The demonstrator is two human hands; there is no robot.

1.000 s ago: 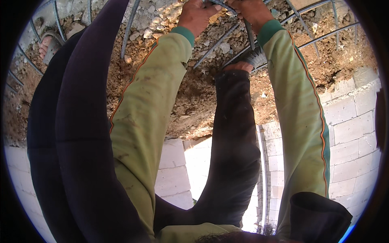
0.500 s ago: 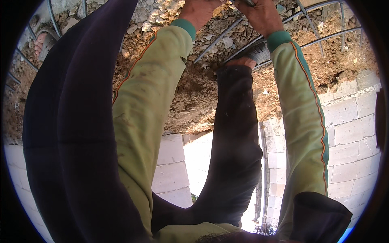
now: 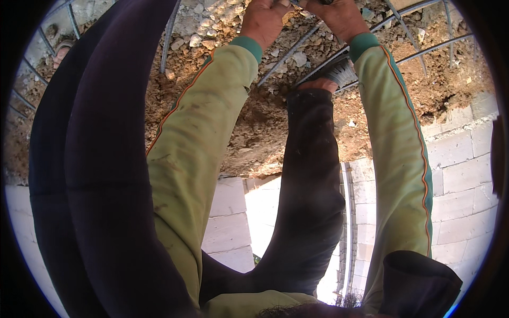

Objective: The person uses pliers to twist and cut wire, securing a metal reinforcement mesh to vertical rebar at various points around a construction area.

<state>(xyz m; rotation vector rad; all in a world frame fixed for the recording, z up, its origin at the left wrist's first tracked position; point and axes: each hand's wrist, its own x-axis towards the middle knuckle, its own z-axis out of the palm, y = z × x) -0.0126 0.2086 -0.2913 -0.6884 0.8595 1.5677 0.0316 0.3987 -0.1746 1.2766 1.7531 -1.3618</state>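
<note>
Both hands are at the top edge of the view, close together over rubble and steel rebar. My left hand [image 3: 263, 22] has its fingers curled in, with the thumb pointing toward the other hand; the fingertips are partly cut off. Beside it, my right hand [image 3: 339, 20] is bent round a small dark thing at the picture's edge, too little of which shows to name. A ribbed steel bar [image 3: 290, 55] slants up between the hands. Another rebar [image 3: 324, 64] passes just below my right hand.
More rebar [image 3: 435, 50] crosses the stony ground [image 3: 254, 124] at right, and bars [image 3: 45, 42] stand at far left. My shod right foot [image 3: 339, 73] rests beside the bars. A pale block wall [image 3: 461, 159] rises at right. My dark trouser leg [image 3: 108, 159] fills the left.
The view has shifted slightly, so both hands and the bars sit a little lower in it. The hands stay close together. My left foot is now mostly hidden behind the leg.
</note>
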